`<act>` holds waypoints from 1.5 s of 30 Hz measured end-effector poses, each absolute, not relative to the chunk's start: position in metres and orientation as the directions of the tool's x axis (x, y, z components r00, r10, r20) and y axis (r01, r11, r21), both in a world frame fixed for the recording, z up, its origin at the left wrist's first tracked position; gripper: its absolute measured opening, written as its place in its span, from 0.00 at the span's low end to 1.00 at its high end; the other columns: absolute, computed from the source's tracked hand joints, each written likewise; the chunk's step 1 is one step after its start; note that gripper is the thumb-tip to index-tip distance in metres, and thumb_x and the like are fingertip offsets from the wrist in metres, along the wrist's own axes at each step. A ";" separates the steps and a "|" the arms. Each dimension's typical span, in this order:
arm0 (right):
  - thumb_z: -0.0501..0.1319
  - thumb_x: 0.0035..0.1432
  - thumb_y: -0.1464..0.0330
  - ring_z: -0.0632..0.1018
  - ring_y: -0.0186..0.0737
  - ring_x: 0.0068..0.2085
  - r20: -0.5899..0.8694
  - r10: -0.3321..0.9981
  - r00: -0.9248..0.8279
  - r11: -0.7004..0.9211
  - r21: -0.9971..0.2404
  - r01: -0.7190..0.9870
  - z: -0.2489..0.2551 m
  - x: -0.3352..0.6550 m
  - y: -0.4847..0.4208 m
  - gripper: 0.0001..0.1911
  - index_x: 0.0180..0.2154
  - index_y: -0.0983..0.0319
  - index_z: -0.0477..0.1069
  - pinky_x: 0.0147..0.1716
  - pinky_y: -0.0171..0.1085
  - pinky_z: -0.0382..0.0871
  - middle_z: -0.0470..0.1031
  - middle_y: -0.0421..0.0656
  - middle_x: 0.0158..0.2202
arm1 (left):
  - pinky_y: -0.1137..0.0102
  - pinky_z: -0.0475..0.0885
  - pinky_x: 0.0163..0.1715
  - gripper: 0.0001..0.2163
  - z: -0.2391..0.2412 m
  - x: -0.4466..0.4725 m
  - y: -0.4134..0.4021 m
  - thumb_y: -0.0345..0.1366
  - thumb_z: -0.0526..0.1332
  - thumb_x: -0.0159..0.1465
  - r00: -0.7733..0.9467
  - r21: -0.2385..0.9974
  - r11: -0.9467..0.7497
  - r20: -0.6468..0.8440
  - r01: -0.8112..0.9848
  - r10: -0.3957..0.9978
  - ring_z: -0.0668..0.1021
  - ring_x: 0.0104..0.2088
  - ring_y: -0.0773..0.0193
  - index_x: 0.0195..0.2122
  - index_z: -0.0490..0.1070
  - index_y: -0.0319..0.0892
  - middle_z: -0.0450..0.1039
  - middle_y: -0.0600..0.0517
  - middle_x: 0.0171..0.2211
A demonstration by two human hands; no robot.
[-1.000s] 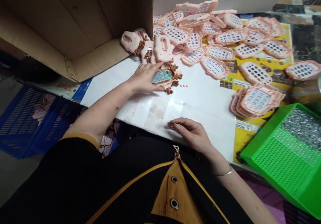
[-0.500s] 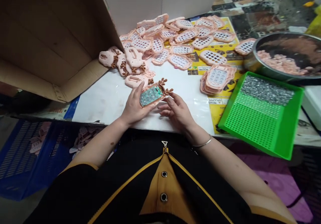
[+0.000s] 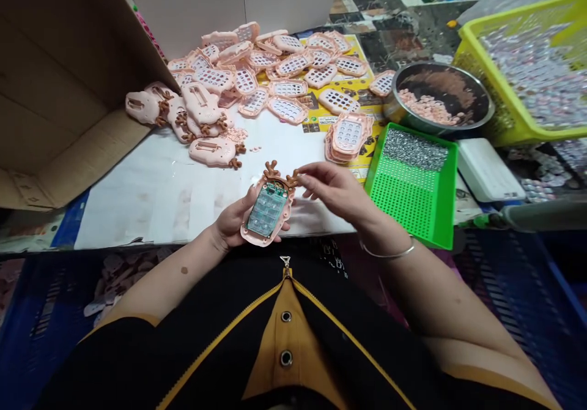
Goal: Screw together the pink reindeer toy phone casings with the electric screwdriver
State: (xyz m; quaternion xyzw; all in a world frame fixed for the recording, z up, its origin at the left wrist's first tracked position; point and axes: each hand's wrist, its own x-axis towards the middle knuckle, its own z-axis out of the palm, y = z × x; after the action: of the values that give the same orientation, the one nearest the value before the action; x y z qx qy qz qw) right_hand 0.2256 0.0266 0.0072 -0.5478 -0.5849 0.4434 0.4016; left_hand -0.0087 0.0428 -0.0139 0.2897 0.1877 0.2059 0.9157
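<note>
My left hand is wrapped round a pink toy phone shell, which lies open side up with a green circuit board inside. Two brown antlers stick out of its top end. Thumb and forefinger of my right hand pinch the right-hand antler; its other fingers are curled behind. Beyond the hands lie several pink toy phone halves with antlers. A stack of pink front covers stands to the right, and a heap of such covers spreads across the back.
At the left a cardboard box lies open towards me. To the right are a green basket with small metal screws, a steel bowl of pink bits, a white box and a yellow basket.
The toy phone shell has turned more upright, antlers away from me, and come nearer my body. My right hand has closed on the right antler. The view has swung to the right.
</note>
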 end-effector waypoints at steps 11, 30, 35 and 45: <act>0.50 0.64 0.78 0.72 0.49 0.38 0.259 0.957 -0.129 0.070 0.227 0.971 0.009 0.292 0.052 0.16 0.32 0.63 0.74 0.38 0.48 0.62 0.77 0.55 0.36 | 0.62 0.82 0.34 0.32 -0.004 -0.012 0.057 0.62 0.56 0.66 0.693 0.480 0.751 -0.341 -0.454 0.636 0.86 0.35 0.52 0.49 0.77 0.34 0.83 0.37 0.45; 0.63 0.66 0.70 0.79 0.40 0.52 0.568 0.574 -0.590 0.645 0.129 0.753 -0.002 0.217 -0.019 0.10 0.43 0.48 0.75 0.60 0.52 0.67 0.83 0.37 0.51 | 0.54 0.82 0.38 0.36 -0.003 -0.032 0.052 0.67 0.60 0.60 0.504 0.565 0.626 -0.380 -0.537 0.775 0.83 0.50 0.39 0.59 0.71 0.45 0.81 0.43 0.48; 0.62 0.60 0.44 0.77 0.53 0.59 0.359 0.933 -0.003 0.314 -0.810 0.495 -0.006 0.206 -0.021 0.27 0.55 0.49 0.72 0.60 0.59 0.71 0.76 0.50 0.59 | 0.57 0.81 0.34 0.40 0.006 -0.040 0.044 0.71 0.60 0.56 0.522 0.592 0.618 -0.354 -0.517 0.776 0.83 0.49 0.39 0.60 0.71 0.46 0.80 0.44 0.48; 0.51 0.55 0.31 0.83 0.50 0.44 -0.315 0.825 -0.469 -0.496 -0.802 -0.334 -0.025 0.157 -0.013 0.42 0.54 0.55 0.72 0.43 0.51 0.80 0.82 0.49 0.45 | 0.54 0.81 0.38 0.40 0.007 -0.056 0.032 0.69 0.60 0.58 0.488 0.594 0.642 -0.426 -0.484 0.762 0.82 0.51 0.38 0.62 0.68 0.47 0.80 0.44 0.47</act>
State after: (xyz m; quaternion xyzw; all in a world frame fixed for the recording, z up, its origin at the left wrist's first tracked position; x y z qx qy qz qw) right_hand 0.1575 -0.0131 -0.0250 -0.3601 -0.3410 0.7863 0.3684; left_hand -0.0555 0.0322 0.0068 0.2021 0.3436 0.3717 0.8384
